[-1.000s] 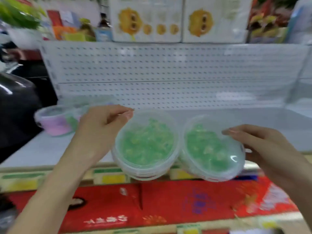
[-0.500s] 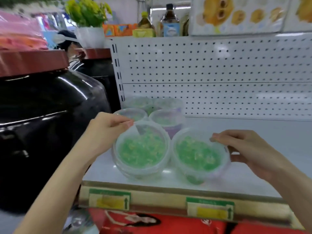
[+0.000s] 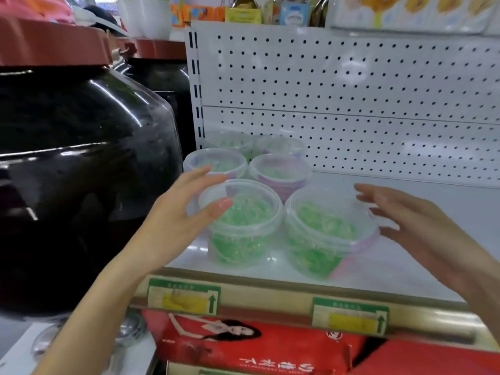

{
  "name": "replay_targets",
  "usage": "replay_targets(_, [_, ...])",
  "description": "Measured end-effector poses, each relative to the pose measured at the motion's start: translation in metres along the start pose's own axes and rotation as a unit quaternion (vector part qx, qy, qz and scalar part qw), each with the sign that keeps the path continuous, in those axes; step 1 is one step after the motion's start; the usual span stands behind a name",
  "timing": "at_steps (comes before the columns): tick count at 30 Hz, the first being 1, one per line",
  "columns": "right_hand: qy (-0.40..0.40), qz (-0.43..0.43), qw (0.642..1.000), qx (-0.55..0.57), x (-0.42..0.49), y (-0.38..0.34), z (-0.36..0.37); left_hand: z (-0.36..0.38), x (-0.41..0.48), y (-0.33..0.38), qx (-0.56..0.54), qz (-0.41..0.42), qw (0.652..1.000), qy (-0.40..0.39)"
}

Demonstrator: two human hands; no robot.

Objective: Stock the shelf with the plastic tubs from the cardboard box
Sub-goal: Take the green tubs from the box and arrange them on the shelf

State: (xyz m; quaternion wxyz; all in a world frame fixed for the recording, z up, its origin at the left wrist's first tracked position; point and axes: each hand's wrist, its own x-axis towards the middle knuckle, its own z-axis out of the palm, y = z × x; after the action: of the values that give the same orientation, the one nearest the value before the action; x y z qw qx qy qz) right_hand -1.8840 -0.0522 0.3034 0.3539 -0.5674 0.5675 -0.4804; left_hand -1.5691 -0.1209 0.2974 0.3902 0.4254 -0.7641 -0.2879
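1. Tubs: a left front tub (image 3: 240, 226) and a right front tub (image 3: 324, 234), both filled with green, are stood upright with lids on at the front of the shelf (image 3: 433, 212), side by side and almost touching.
2. The left hand (image 3: 173, 220) is held open with fingers straight and spread, and nothing is grasped. It lies just left of the left front tub, with the thumb tip over the rim. Whether skin meets plastic cannot be settled through the blur.
3. The right hand (image 3: 414, 226) is likewise open and grasps nothing. It is placed just right of the right front tub, fingertips near the lid.
4. Each front tub lies inward from its nearer hand. The tubs are round with an upright axis, so no side is favoured for a grip. Both are judged to be set down, so a withdrawal toward the body is expected next.
5. Four rear tubs (image 3: 278, 171) are packed in two rows close behind the front pair, the last row against the pegboard (image 3: 351, 90).
6. Little room is left on the left, where a dark jar (image 3: 81, 171) stands beside the left hand. Open shelf surface runs to the right. The front lip with price labels (image 3: 184, 296) lies just below the tubs.
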Motion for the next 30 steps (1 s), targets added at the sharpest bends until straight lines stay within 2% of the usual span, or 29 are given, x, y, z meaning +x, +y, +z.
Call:
replay_targets(2, [-0.004, -0.059, 0.998, -0.032, -0.004, -0.005, 0.003, 0.001, -0.005, 0.000, 0.023, 0.035, 0.999, -0.021])
replay_targets(6, [-0.109, -0.108, 0.969, -0.193, -0.009, -0.006, 0.014, 0.001, -0.010, -0.005, 0.050, 0.064, 0.996, -0.048])
replay_targets(14, [-0.020, -0.151, 0.957, -0.248, -0.021, -0.007, 0.042, -0.010, -0.021, -0.006, 0.150, 0.099, 0.983, -0.033])
replay_targets(18, [-0.132, -0.180, 0.913, -0.340, -0.020, -0.014, 0.026, -0.022, -0.025, -0.009, 0.186, 0.107, 0.976, -0.043])
replay_targets(20, [-0.152, -0.174, 0.902, -0.365, -0.015, -0.018, 0.013, -0.027, -0.025, -0.010, 0.202, 0.116, 0.970, -0.064])
replay_targets(27, [-0.026, -0.248, 0.915, -0.318, -0.016, -0.007, 0.041, -0.028, -0.021, -0.013, 0.194, 0.136, 0.970, -0.043])
replay_targets(30, [-0.032, -0.255, 0.915, -0.310, -0.017, -0.006, 0.040, -0.028, -0.019, -0.015, 0.181, 0.140, 0.973, -0.036])
